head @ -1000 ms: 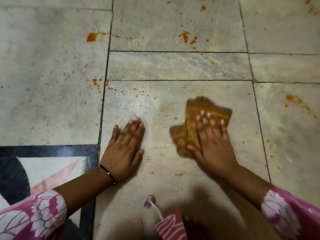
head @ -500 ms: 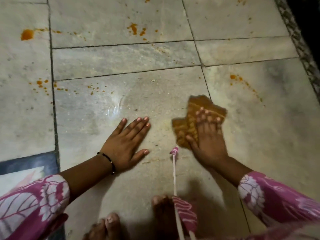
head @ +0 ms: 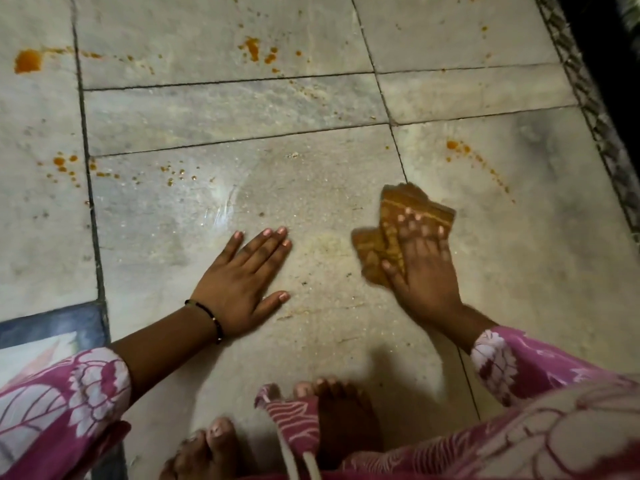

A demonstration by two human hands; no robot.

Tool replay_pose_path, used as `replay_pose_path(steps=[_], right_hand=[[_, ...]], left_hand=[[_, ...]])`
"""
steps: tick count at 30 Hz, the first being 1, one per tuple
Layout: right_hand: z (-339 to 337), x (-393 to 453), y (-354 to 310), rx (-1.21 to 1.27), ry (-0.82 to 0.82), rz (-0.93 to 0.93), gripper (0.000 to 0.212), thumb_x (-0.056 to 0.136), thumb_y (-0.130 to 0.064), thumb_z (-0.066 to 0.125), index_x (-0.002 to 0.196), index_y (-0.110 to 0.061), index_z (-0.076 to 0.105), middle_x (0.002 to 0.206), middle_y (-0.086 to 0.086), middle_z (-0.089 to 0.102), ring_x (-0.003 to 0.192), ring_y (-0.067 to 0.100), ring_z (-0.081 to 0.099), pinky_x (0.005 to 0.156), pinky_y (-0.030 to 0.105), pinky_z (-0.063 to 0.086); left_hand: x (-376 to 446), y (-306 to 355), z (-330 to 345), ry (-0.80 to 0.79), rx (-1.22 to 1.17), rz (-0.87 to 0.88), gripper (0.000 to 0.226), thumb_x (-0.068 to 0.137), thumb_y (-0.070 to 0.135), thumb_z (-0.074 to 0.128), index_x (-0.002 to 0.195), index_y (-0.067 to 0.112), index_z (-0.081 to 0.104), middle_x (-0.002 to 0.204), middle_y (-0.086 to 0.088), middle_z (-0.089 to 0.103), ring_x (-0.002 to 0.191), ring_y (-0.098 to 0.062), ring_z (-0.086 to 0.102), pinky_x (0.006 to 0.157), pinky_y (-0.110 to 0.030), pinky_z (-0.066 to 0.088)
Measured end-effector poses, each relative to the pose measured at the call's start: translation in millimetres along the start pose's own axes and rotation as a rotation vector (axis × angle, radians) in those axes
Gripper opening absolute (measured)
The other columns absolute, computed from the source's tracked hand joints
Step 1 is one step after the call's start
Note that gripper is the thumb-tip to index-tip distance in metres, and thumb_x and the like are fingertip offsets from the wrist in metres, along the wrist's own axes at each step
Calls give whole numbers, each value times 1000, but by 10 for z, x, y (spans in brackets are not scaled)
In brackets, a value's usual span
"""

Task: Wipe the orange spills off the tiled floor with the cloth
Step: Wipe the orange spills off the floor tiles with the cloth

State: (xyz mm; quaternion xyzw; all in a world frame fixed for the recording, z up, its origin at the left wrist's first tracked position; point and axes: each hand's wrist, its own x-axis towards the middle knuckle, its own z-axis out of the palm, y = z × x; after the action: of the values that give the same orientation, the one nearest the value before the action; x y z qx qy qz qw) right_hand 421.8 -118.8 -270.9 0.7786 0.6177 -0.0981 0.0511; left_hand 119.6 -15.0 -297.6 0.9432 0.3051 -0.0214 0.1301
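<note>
My right hand presses flat on a folded orange-brown cloth on the grey tiled floor, right of centre. My left hand lies flat on the tile with fingers spread, holding nothing. Orange spills dot the floor: a large blob at far left, splatters at top centre, small drops at left, a scatter ahead of the left hand, and a trail just beyond the cloth to the right.
My bare feet and pink floral clothing fill the bottom edge. A blue-bordered patterned inlay sits at lower left. A dark patterned border strip runs along the right side.
The view has shifted right, so the spills sit further left. My right hand with the cloth has slid a little right across the tile. My left hand stays planted.
</note>
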Motion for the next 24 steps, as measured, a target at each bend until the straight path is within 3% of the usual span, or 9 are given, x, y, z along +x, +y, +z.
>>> replay_pose_path(steps=[3,8,10,14,17,20,24], right_hand=[[90,-536,287,-18,-38,-94,75,92,-62,19,152,-18,11,157,7,14,146,19,5,118,44,2],[24,-239,487,90,115,280,72,92,-56,24,150,-14,17,154,14,26,142,30,21,115,54,15],[-44,100,277,98,118,296,74,92,-57,20,151,-13,16,156,13,21,143,31,18,116,53,11],[-4,-12,-134,-12,-17,-129,73,93,-57,20,152,-15,11,158,2,3,146,20,2,118,44,-1],[98,-455,94,-55,-45,-280,73,92,-58,23,151,-13,17,157,5,14,146,20,11,117,45,4],[73,-503,393,-13,-29,-169,74,92,-60,19,149,-14,20,156,5,19,144,24,19,117,47,6],[-20,104,113,27,88,91,71,93,-55,22,151,-15,17,158,7,18,146,22,12,118,47,3]], left_hand=[[-5,-9,8,-6,-11,-7,74,92,59,25,151,15,17,158,-4,15,145,-19,14,118,-44,5],[0,-22,15,5,-8,11,74,92,60,23,151,15,18,157,-4,16,144,-19,14,117,-44,5],[8,-24,1,1,-13,9,74,92,60,24,151,15,19,157,-5,17,144,-19,15,117,-44,6],[0,-11,-9,10,-20,8,74,92,59,25,150,14,20,157,-5,19,144,-18,15,117,-44,7],[6,-14,-14,10,-21,6,74,93,60,24,151,15,19,157,-4,17,144,-17,12,117,-43,6],[2,-40,-17,11,-33,19,74,93,60,24,150,15,20,157,-4,17,144,-16,11,117,-42,4],[7,-75,-17,-23,-43,34,74,93,61,23,151,15,19,158,-4,16,144,-17,12,116,-43,8]])
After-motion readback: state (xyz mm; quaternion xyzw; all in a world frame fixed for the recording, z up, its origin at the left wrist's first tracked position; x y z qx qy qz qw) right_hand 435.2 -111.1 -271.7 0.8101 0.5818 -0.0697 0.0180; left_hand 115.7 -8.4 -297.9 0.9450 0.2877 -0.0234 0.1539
